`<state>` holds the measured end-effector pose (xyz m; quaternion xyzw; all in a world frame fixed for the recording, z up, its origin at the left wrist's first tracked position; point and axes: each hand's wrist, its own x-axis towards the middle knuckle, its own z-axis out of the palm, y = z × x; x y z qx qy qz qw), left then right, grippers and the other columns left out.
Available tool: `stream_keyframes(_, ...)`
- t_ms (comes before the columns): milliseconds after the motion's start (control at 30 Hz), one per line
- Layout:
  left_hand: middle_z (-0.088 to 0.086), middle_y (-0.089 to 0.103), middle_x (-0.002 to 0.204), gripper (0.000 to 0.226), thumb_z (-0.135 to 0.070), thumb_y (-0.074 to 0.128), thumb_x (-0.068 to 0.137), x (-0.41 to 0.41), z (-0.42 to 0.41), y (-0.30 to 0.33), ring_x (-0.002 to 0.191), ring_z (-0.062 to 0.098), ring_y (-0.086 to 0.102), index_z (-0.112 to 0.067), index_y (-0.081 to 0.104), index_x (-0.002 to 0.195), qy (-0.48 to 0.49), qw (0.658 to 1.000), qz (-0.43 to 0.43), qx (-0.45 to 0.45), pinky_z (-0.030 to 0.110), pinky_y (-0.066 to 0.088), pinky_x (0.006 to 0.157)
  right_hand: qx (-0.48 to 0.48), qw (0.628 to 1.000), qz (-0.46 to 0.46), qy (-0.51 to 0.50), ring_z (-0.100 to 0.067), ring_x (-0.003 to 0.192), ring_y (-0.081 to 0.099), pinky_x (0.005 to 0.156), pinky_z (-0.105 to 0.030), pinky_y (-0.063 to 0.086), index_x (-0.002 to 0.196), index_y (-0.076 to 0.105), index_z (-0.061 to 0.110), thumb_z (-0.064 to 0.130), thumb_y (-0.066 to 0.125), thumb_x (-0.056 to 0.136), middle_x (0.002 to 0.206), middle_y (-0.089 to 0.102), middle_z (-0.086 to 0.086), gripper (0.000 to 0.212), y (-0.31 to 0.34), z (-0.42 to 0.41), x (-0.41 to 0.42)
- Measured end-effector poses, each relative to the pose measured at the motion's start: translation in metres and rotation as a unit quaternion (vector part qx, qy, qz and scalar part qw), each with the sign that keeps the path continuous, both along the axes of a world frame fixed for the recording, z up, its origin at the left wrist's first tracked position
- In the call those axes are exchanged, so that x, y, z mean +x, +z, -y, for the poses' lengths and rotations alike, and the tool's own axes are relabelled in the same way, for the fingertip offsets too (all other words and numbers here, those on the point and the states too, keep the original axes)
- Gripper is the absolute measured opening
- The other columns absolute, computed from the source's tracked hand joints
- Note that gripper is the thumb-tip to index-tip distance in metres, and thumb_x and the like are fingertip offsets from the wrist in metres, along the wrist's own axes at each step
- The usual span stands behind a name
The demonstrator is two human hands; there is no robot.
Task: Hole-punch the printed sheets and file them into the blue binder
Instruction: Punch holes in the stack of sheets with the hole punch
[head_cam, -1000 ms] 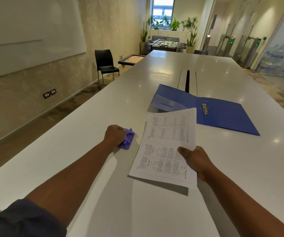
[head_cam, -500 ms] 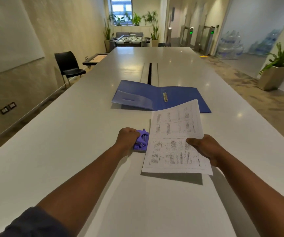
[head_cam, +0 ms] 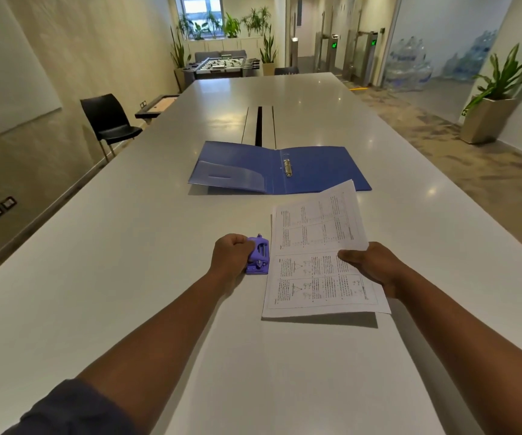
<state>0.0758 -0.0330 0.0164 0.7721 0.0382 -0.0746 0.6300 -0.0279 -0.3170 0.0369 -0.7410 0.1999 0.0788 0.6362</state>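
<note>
Head view: lining paper up with punch, mid-frame.
Left hand (head_cam: pixel 231 255) gripping punch (head_cam: pixel 258 255), right hand (head_cam: pixel 371 265) pinching sheets (head_cam: pixel 316 246); crooked feeding risks misplaced holes.

White table (head_cam: pixel 127 246) carrying a blue binder (head_cam: pixel 316 171) with silver metal rings (head_cam: pixel 288 167); purple hole punch (head_cam: pixel 258 255); white printed sheets (head_cam: pixel 316 262) showing black text and triangle diagrams in a ruled grid. Background — black chair (head_cam: pixel 109 124), green plants (head_cam: pixel 504 73) standing in a beige planter (head_cam: pixel 485 120). A dark navy sleeve (head_cam: pixel 74 409) is showing at lower left.
</note>
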Motion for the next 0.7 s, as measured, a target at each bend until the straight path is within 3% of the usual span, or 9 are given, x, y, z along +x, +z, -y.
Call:
stream_keyframes(167, 0.01, 0.069, 0.081, 0.019, -0.015, 0.068, 0.095, -0.006, -0.002, -0.006, 0.054, 0.007, 0.068, 0.003, 0.064, 0.1, -0.016, 0.999, 0.038, -0.024, 0.017, 0.052, 0.051, 0.005, 1.0, 0.002, 0.002, -0.034, 0.087, 0.078, 0.066, -0.041, 0.062, 0.123, 0.065, 0.017, 0.018, 0.064, 0.099, 0.107, 0.079, -0.011, 0.024, -0.001, 0.001, 0.001)
stream_keyframes(300, 0.015, 0.072, 0.088, 0.019, -0.017, 0.069, 0.095, -0.006, -0.003, -0.011, 0.066, 0.017, 0.072, 0.0, 0.065, 0.102, -0.021, 0.998, 0.038, -0.051, 0.033, 0.061, 0.064, 0.015, 1.0, 0.005, 0.006, -0.036, 0.092, 0.077, 0.075, -0.047, 0.062, 0.125, 0.066, 0.016, 0.018, 0.065, 0.098, 0.11, 0.078, -0.012, 0.027, -0.004, 0.002, 0.002)
stream_keyframes(400, 0.015, 0.073, 0.088, 0.015, -0.016, 0.067, 0.095, -0.005, -0.004, -0.013, 0.07, 0.021, 0.073, -0.001, 0.066, 0.1, -0.019, 0.997, 0.035, -0.066, 0.042, 0.063, 0.073, 0.03, 1.0, 0.006, -0.003, -0.037, 0.092, 0.077, 0.073, -0.045, 0.061, 0.123, 0.067, 0.015, 0.018, 0.065, 0.098, 0.109, 0.078, -0.013, 0.025, -0.003, 0.004, 0.002)
stream_keyframes(533, 0.014, 0.073, 0.086, 0.016, -0.014, 0.064, 0.097, -0.006, -0.004, -0.012, 0.067, 0.018, 0.072, 0.002, 0.066, 0.101, -0.017, 0.997, 0.035, -0.067, 0.036, 0.06, 0.068, 0.068, 0.998, 0.007, -0.014, -0.04, 0.096, 0.076, 0.065, -0.04, 0.061, 0.124, 0.066, 0.015, 0.017, 0.066, 0.098, 0.111, 0.078, -0.014, 0.026, -0.001, 0.008, 0.001)
stream_keyframes(633, 0.011, 0.073, 0.085, 0.017, -0.015, 0.064, 0.098, -0.006, -0.003, -0.012, 0.063, 0.014, 0.072, 0.001, 0.066, 0.102, -0.018, 0.997, 0.043, -0.053, 0.027, 0.057, 0.06, 0.081, 0.996, 0.004, -0.023, -0.041, 0.097, 0.075, 0.073, -0.045, 0.061, 0.122, 0.067, 0.014, 0.016, 0.067, 0.097, 0.11, 0.078, -0.015, 0.025, -0.002, 0.011, 0.001)
stream_keyframes(700, 0.01, 0.072, 0.083, 0.014, -0.014, 0.064, 0.097, -0.005, -0.004, -0.013, 0.062, 0.014, 0.07, 0.0, 0.067, 0.098, -0.015, 0.997, 0.046, -0.052, 0.027, 0.056, 0.06, 0.073, 0.997, 0.002, -0.025, -0.038, 0.092, 0.077, 0.07, -0.042, 0.063, 0.12, 0.068, 0.013, 0.014, 0.068, 0.096, 0.107, 0.078, -0.015, 0.024, -0.002, 0.011, 0.002)
